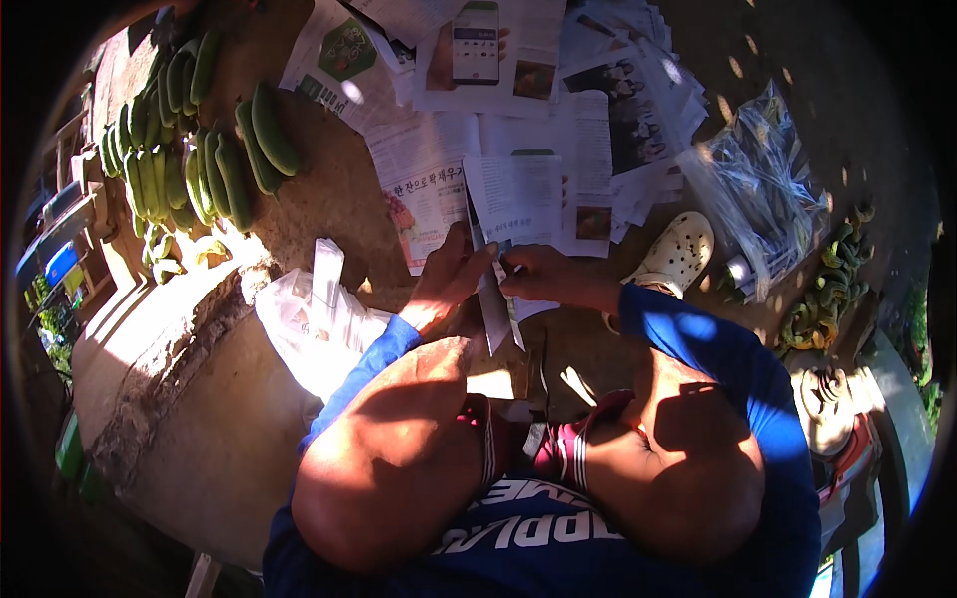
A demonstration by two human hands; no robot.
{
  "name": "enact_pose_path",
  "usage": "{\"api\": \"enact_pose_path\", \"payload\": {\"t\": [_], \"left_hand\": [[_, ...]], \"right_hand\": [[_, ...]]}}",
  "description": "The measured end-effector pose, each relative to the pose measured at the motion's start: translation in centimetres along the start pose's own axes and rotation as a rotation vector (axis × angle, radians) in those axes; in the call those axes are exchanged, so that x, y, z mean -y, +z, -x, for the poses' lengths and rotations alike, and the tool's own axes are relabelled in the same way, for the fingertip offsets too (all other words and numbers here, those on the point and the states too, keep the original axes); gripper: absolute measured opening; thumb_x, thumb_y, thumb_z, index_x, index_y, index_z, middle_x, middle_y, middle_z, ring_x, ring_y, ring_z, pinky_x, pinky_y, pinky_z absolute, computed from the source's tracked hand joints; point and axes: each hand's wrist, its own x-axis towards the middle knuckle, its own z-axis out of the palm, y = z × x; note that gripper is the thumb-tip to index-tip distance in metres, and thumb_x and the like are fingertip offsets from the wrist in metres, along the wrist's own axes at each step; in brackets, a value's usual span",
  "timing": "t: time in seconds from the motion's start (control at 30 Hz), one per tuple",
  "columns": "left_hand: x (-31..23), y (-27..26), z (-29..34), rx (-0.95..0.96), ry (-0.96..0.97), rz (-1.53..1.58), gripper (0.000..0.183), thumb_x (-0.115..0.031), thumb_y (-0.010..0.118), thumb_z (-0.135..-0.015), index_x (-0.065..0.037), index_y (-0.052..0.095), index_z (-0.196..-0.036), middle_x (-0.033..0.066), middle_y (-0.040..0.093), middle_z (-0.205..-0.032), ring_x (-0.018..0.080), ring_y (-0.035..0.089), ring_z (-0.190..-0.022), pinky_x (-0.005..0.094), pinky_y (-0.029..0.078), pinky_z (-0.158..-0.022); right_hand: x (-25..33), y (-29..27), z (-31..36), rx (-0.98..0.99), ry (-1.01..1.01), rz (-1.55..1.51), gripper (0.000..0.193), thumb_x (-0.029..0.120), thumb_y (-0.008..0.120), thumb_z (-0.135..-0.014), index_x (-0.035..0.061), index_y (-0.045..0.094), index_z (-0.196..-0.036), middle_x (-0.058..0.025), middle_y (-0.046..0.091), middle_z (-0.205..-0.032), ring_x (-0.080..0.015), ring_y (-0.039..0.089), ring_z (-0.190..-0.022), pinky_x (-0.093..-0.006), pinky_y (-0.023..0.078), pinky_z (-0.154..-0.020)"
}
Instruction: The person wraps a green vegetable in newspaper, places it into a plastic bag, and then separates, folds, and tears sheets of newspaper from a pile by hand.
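In front of my knees, both hands pinch a folded newspaper sheet [493,314], which stands nearly on edge between them. My left hand [446,277] is closed on its left side. From the other side my right hand [561,278] grips it, thumb and fingers close to those of the left. Loose newspaper pages [518,194] with print and pictures lie spread on the ground just beyond my hands. Part of the held sheet is hidden behind my fingers.
Several long green gourds or cucumbers [204,179] lie at the far left. A white plastic bag [314,319] with folded paper sits by my left forearm. To the right are a cream clog [676,249], clear plastic bags [763,179] and a heap of curved green pods [832,289].
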Motion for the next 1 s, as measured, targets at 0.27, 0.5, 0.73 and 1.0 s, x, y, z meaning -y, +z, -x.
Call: {"api": "enact_pose_path", "payload": {"t": [0.27, 0.5, 0.73, 1.0], "left_hand": [[3.0, -0.9, -1.1, 0.102, 0.013, 0.221, 0.028, -0.027, 0.047, -0.102, -0.005, 0.051, -0.119, 0.0058, 0.061, -0.086, 0.0092, 0.059, -0.070, 0.0234, 0.049, -0.062], [2.6, -1.1, -1.5, 0.133, 0.045, 0.261, 0.030, -0.030, 0.047, -0.101, -0.006, 0.053, -0.118, 0.0057, 0.061, -0.084, 0.0112, 0.060, -0.065, 0.0241, 0.050, -0.055], [1.9, -0.4, -1.8, 0.142, -0.142, 0.227, 0.030, -0.028, 0.050, -0.100, -0.004, 0.053, -0.118, 0.0072, 0.062, -0.083, 0.0115, 0.062, -0.064, 0.0237, 0.052, -0.051], [2.1, -0.1, -2.1, 0.128, -0.089, 0.228, 0.031, -0.028, 0.051, -0.099, -0.003, 0.052, -0.117, 0.0075, 0.063, -0.082, 0.0126, 0.063, -0.061, 0.0249, 0.052, -0.049]], "right_hand": [[-1.2, -0.5, -0.5, -0.185, 0.088, -0.442, 0.035, 0.028, 0.066, -0.085, 0.0011, 0.068, -0.107, -0.0059, 0.067, -0.096, -0.0151, 0.064, -0.087, -0.0310, 0.056, -0.075], [-0.6, -0.5, -0.8, -0.152, 0.176, -0.571, 0.037, 0.026, 0.063, -0.088, 0.0027, 0.063, -0.116, -0.0048, 0.064, -0.102, -0.0160, 0.063, -0.095, -0.0335, 0.055, -0.083], [-0.4, -0.7, -0.7, -0.148, 0.171, -0.560, 0.031, 0.025, 0.060, -0.092, 0.0033, 0.061, -0.114, -0.0062, 0.063, -0.102, -0.0183, 0.063, -0.097, -0.0363, 0.054, -0.086], [-0.9, -0.7, -0.7, -0.091, 0.102, -0.611, 0.036, 0.039, 0.060, -0.096, 0.0067, 0.059, -0.110, -0.0056, 0.061, -0.108, -0.0166, 0.060, -0.103, -0.0347, 0.052, -0.089]]}}
